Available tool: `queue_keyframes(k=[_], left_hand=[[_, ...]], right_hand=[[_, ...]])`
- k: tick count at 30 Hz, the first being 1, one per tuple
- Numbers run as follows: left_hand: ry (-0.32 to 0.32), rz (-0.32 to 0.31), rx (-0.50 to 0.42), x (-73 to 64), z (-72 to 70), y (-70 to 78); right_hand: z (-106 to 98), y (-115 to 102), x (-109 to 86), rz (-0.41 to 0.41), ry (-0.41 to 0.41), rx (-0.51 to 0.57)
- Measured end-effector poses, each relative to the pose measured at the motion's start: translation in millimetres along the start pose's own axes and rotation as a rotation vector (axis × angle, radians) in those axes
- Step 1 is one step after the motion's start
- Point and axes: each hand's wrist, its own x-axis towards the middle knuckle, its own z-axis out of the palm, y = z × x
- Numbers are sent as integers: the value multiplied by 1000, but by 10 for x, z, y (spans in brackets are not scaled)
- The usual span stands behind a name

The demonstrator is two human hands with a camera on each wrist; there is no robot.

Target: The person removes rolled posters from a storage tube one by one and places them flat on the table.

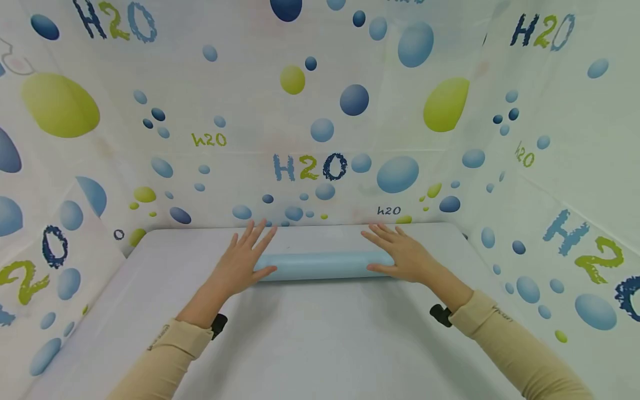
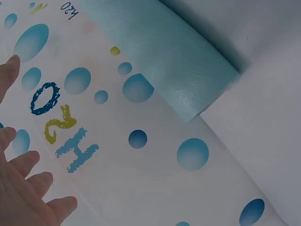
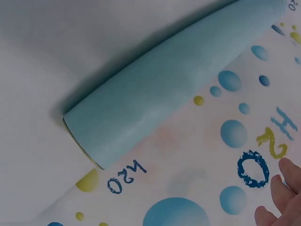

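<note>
A smooth light blue roll (image 1: 322, 266) lies crosswise on the white table, toward its far edge. My left hand (image 1: 240, 264) is over the roll's left end in the head view, fingers straight and spread. Over the right end is my right hand (image 1: 407, 256), its fingers likewise extended. The left wrist view shows a gap between the left fingertips (image 2: 63, 207) and the roll (image 2: 164, 56). Apart from the roll (image 3: 164, 89), too, are the right fingertips (image 3: 282, 186) in the right wrist view. Neither hand grips anything. The hands hide the roll's ends in the head view.
The white tabletop (image 1: 320, 339) stretches toward me in front of the roll. Behind it and at both sides hangs a white sheet (image 1: 240, 83) printed with blue and green spots and H2O lettering. Dark wrist straps (image 1: 440, 315) show at both sleeve cuffs.
</note>
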Motion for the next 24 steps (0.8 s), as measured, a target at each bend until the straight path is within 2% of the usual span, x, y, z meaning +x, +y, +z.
queue_keyframes(k=[7,24], left_hand=[[-16,-3,-11,-13,95,-35],[-20,-24,-7,-30,242,-74]], right_hand=[[53,13,23,12,-7,-18],[149,75,32,38,-8,22]])
